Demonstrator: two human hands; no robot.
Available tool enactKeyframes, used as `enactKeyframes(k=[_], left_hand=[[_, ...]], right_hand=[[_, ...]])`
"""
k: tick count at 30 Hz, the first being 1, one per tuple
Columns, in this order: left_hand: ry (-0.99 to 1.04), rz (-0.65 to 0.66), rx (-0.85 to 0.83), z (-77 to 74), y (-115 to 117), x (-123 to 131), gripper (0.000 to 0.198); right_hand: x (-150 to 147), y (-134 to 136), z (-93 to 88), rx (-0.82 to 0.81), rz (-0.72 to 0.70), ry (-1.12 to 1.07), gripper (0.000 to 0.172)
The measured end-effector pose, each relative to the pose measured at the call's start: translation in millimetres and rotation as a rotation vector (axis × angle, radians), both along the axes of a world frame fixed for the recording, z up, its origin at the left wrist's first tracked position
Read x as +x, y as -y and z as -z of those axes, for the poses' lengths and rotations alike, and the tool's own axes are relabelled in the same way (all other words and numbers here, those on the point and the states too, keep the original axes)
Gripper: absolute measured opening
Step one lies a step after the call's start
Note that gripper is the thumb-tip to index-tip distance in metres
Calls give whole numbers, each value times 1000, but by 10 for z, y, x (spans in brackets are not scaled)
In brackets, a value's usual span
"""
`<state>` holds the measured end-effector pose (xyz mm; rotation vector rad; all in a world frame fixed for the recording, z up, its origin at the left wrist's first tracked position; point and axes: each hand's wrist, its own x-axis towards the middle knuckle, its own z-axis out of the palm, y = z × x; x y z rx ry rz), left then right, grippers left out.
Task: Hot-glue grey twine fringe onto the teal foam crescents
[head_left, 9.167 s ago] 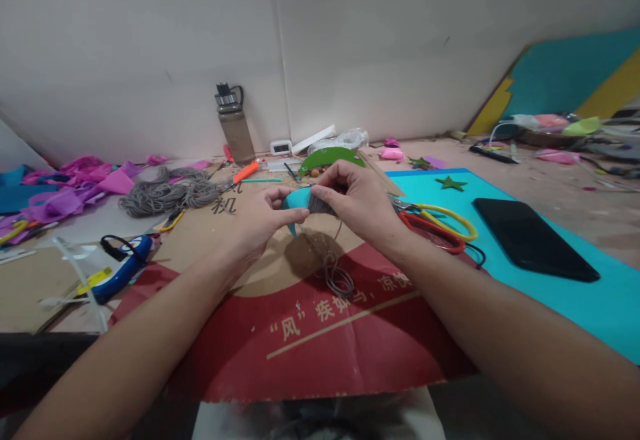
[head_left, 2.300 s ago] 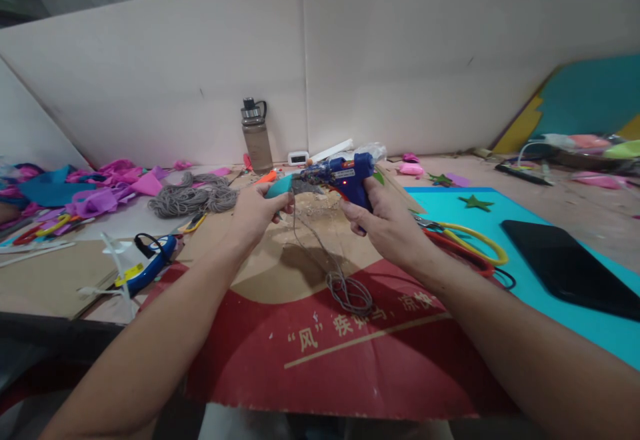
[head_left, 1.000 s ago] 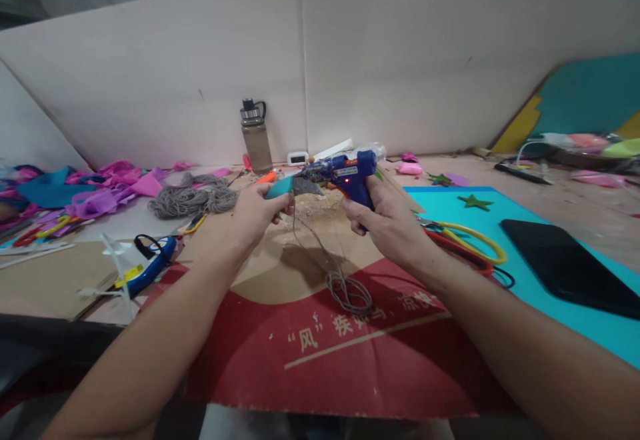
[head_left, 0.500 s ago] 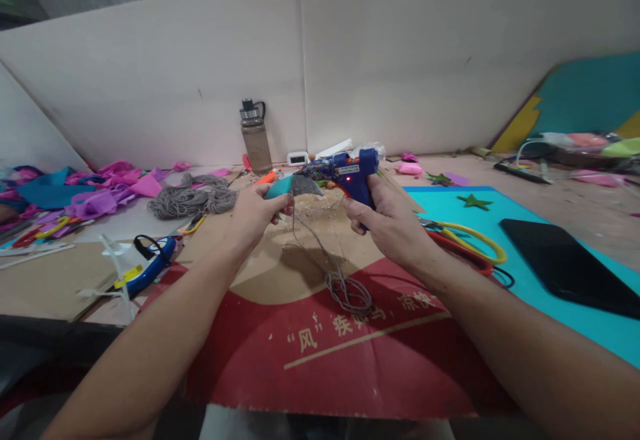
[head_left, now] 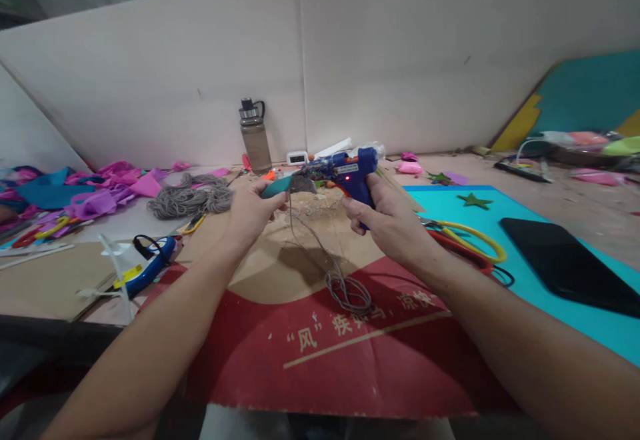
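White panel walls close off the back of a cluttered counter (head_left: pixel 560 187), and right in the middle of it lies a big red-and-tan cardboard sheet (head_left: pixel 350 360). Both bare hands are raised above that sheet. The left hand (head_left: pixel 250 212) has its fingers pinched tight on a teal piece (head_left: pixel 276 187), held nearly level, with its far end wound in grey cord (head_left: pixel 303 184). From that wound end the cord drops down and finishes in a loose coil (head_left: pixel 347 291) lying on the cardboard. Over on the other side, the right hand (head_left: pixel 387 220) has its fingers clenched round the handle of a blue glue gun (head_left: pixel 353 172), with a small red light glowing on its side. The gun's nozzle points left and sits right at the wound end of the teal piece; whether it actually touches is too fine to tell.

Looking around: a water bottle (head_left: pixel 254 137) stands upright against the back wall, with a small white clock (head_left: pixel 297 157) just beside it. A heap of grey yarn (head_left: pixel 187 195) lies to the left of the hands, and pink scraps (head_left: pixel 100 187) spread further left. A second blue tool (head_left: pixel 149 260) rests near the left forearm. On the right, scissors (head_left: pixel 467 243) with yellow and red handles lie at the edge of a teal sheet (head_left: pixel 505 217), which also carries a green star (head_left: pixel 474 201) and a black slab (head_left: pixel 565 265), flat and well apart from the hands.
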<state>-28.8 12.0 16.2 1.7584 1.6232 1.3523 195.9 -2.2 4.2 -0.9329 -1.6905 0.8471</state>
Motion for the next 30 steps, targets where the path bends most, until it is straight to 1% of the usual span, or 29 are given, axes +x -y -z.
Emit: enactKeyframes(k=[4,7,12,18,22,26,30], left_hand=[[-239,-87,164,-33,1,-51,12],[-337,-114,217,-47,-5,-64,13],[-380,-119,250,-29,-23,-76,16],[-432,-90,409,42,-88,-149,12],[-475,-86,508,46,-101,-183,15],[-516,-110,516,28,-81,-194,17],[-530,-90,528,33,-81,-210,18]], right_hand=[[-13,12,-18,-36,-35,-62,15],[-15,13,-18,-56,-57,-83,16],[-6,10,-17,-48,-52,-65,15],[-4,21,-26,-54,-39,-35,18],[-9,30,-21,-53,-42,-27,18],[-11,29,-18,-49,-28,3,18],[-8,30,-22,-30,-35,20,18]])
